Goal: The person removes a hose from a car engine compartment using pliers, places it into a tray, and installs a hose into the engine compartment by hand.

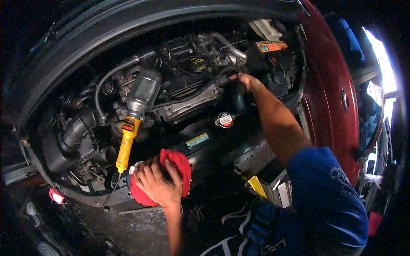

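My left hand (159,181) lies over a bunched red cloth (185,170) at the front edge of the engine bay, its fingers curled down onto the fabric. Whatever is beneath the cloth is mostly covered. My right arm stretches far across to the right side of the engine. There my right hand (247,80) is closed, fingertips in among dark hoses below a silver pipe (237,53); what they grip is hidden. Just beyond the cloth, a work lamp with a yellow handle (127,147) and caged head (144,91) leans over the engine.
Between my arms are a radiator cap (225,120) and a yellow-green label (197,141). A black ribbed air duct (77,132) is at left. An orange-labelled battery (272,47) sits at far right, beside the red fender (331,89). The raised hood (141,21) arches overhead.
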`<state>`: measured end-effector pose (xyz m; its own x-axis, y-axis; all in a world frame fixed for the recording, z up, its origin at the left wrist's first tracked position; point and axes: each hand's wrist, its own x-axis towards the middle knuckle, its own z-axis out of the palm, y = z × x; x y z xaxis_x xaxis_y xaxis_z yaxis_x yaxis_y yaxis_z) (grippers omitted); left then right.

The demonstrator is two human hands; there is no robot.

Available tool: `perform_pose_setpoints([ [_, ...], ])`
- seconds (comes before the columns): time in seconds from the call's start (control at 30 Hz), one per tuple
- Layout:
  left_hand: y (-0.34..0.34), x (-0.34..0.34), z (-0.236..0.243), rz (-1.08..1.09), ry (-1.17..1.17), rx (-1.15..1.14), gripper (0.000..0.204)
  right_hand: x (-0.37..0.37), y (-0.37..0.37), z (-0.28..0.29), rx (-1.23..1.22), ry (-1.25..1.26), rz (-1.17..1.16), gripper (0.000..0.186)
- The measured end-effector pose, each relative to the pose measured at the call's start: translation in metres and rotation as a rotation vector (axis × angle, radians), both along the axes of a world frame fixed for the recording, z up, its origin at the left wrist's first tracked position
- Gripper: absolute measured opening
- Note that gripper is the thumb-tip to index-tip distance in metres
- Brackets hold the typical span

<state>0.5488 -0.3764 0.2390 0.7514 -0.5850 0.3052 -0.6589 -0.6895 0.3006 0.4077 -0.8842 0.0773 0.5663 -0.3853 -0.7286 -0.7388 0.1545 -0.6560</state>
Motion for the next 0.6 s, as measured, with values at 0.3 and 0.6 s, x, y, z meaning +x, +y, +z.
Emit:
perform_pose_setpoints([
  [0.3, 0.003, -0.002, 0.000, -0.022, -0.034, 0.008, 0.027, 0.009, 0.059, 0.073, -0.852, 0.415, 0.358, 0.032],
  [0.6, 0.012, -0.005, -0.006, -0.062, -0.024, -0.247, 0.020, -0.077, 0.222, 0.214, -1.229, -0.133, -0.201, 0.025],
])
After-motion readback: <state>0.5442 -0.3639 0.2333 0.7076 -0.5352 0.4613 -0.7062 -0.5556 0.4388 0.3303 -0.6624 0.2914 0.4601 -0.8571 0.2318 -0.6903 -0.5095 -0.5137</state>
